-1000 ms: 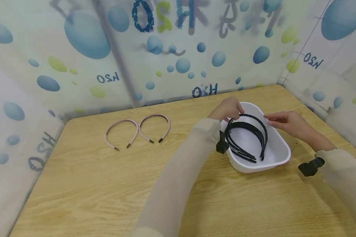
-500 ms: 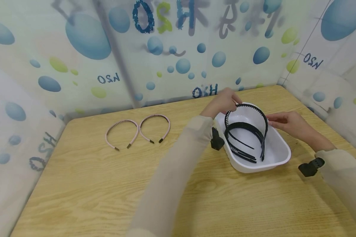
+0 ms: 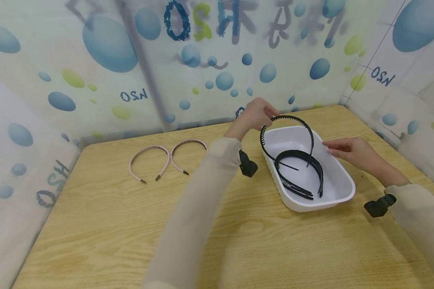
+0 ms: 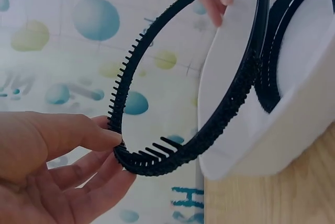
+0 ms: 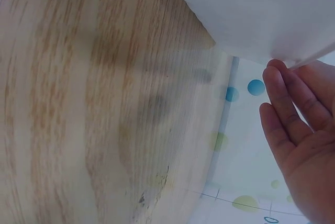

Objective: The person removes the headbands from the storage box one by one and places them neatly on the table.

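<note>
My left hand (image 3: 256, 114) pinches a black toothed headband (image 4: 225, 111) by its curved top, thumb on one side and fingers on the other. The band hangs tilted over the left back part of a white plastic basin (image 3: 341, 176), its ends low over the inside. Several other black headbands (image 3: 317, 166) lie together in the basin, toward its left side. At the basin's right rim, my right hand (image 3: 352, 152) holds the edge between thumb and fingertips. The right wrist view shows its fingers (image 5: 282, 96) fairly straight against the outer wall.
Two pale pink headbands (image 3: 131, 162) with dark tips lie side by side on the left of the wooden table (image 3: 94, 224); my left sleeve (image 3: 199, 200) covers part of the right one. Printed walls (image 3: 209, 68) stand behind and beside the table.
My left hand has lifted the black headband up and to the left, away from the others in the basin. The right hand has stayed at the rim.
</note>
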`<state>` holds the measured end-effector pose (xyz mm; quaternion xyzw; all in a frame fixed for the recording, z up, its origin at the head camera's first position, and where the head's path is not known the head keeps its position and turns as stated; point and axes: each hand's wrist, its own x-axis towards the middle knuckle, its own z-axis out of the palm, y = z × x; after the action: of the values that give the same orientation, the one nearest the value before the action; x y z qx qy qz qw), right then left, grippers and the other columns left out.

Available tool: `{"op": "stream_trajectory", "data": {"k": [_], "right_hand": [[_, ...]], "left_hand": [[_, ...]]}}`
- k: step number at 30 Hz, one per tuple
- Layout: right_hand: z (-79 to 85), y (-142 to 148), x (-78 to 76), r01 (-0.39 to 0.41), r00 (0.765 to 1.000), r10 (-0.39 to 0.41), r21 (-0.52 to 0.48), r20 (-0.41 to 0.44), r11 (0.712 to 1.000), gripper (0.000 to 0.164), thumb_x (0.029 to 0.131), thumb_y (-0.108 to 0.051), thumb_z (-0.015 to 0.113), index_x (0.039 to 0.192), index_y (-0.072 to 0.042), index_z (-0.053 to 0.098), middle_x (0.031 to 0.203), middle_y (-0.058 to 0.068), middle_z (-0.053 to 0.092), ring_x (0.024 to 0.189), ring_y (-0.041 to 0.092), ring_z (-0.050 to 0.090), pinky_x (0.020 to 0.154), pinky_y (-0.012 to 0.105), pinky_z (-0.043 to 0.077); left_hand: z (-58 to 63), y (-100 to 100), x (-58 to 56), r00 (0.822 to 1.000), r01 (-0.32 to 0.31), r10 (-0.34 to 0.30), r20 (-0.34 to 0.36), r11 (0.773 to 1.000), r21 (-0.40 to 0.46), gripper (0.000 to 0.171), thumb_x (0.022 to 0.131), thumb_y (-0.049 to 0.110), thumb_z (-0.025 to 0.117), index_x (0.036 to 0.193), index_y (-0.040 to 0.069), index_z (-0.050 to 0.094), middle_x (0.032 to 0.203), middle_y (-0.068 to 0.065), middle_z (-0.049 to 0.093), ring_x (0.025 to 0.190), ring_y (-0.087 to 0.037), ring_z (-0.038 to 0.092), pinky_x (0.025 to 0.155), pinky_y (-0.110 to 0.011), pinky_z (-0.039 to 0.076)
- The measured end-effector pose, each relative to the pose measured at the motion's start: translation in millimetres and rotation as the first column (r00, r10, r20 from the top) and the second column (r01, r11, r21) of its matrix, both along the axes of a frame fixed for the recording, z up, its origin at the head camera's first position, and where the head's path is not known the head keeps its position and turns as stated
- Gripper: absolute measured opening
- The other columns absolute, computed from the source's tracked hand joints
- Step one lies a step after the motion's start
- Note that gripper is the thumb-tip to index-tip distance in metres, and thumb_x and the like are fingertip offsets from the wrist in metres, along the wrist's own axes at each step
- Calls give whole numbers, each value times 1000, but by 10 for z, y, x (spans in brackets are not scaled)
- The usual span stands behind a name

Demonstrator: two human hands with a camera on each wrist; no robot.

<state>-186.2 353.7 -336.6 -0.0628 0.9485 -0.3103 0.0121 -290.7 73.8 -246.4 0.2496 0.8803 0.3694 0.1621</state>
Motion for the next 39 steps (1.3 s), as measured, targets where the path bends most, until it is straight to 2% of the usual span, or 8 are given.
{"op": "stream_trajectory", "data": {"k": [9, 18, 22, 28, 35, 39], "right_hand": [[13, -18, 23, -2, 1000, 2, -1, -19, 1000, 36, 92, -11, 55, 125, 4, 53, 122, 27, 53, 108, 39, 52, 81, 38, 48], [9, 3, 43, -12, 999, 12, -7, -31, 1000, 36, 92, -11, 55, 125, 5, 53, 121, 27, 53, 107, 39, 52, 80, 38, 49], [13, 3, 40, -22, 999, 22, -6, -39, 1000, 37, 92, -12, 55, 125, 5, 53, 121, 28, 53, 107, 40, 52, 79, 35, 49], [20, -3, 40, -38, 997, 38, -11, -63, 999, 36, 92, -12, 55, 123, 6, 53, 120, 29, 52, 105, 41, 52, 75, 25, 51], [10, 1, 35, -28, 998, 27, -5, -49, 1000, 37, 92, -14, 55, 124, 6, 53, 121, 29, 52, 107, 42, 52, 80, 39, 48], [3, -1, 30, -28, 998, 28, -8, -53, 1000, 37, 92, -14, 55, 124, 5, 53, 120, 29, 52, 107, 42, 52, 80, 39, 48]], "left_hand": [[56, -411, -92, 999, -42, 42, -1, 999, -2, 36, 85, -3, 56, 118, 9, 63, 116, -9, 58, 101, -18, 54, 70, -30, 51], [12, -777, -197, 997, -80, 80, 9, 997, -25, 36, 85, -5, 55, 117, 8, 64, 116, -12, 58, 101, -21, 55, 72, -34, 51], [-24, -921, -247, 995, -101, 102, 23, 994, -43, 36, 85, -5, 54, 118, 7, 63, 115, -11, 58, 101, -21, 55, 72, -34, 51], [-89, -1070, -320, 993, -115, 117, 30, 991, -73, 37, 84, -6, 53, 118, 6, 62, 117, -13, 57, 105, -23, 54, 73, -36, 51], [-229, -1147, -384, 993, -94, 102, 66, 989, -111, 36, 84, -9, 53, 117, 4, 62, 118, -13, 57, 107, -24, 53, 79, -38, 50], [-325, -1160, -412, 994, -69, 79, 70, 988, -138, 36, 84, -10, 53, 116, 3, 63, 118, -14, 57, 107, -24, 52, 78, -38, 50]]}}
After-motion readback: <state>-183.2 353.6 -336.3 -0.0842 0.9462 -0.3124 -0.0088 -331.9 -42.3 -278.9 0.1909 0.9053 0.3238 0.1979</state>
